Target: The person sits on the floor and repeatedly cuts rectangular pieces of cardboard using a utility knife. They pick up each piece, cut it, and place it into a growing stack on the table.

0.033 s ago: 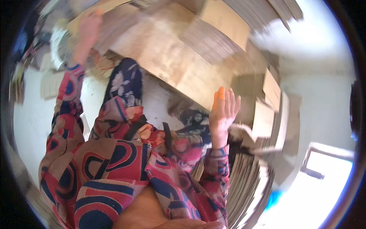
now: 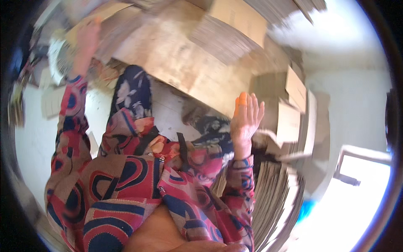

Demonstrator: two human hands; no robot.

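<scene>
My right hand (image 2: 247,122) is held over the right end of a low wooden board (image 2: 168,54), palm down. Its fingers are stretched out and nothing is in them. Orange coverings (image 2: 242,99) wrap some of its fingers. At the far left my left hand (image 2: 87,42) reaches out beside a stack of flat cardboard (image 2: 121,31). Motion smears its fingers, though a spot of orange shows at the tip. Whether it touches the cardboard I cannot tell.
A stack of folded brown cardboard (image 2: 239,21) stands on the board's far side. More cardboard sheets (image 2: 289,122) lean on the right, above a tall pile of flat sheets (image 2: 273,197). A pale round fan-like thing (image 2: 58,59) is at the left. A bright opening (image 2: 357,185) is at lower right.
The whole view has shifted slightly, so the board and cardboard sit a little further left. My left hand appears further left too; my right hand stays open.
</scene>
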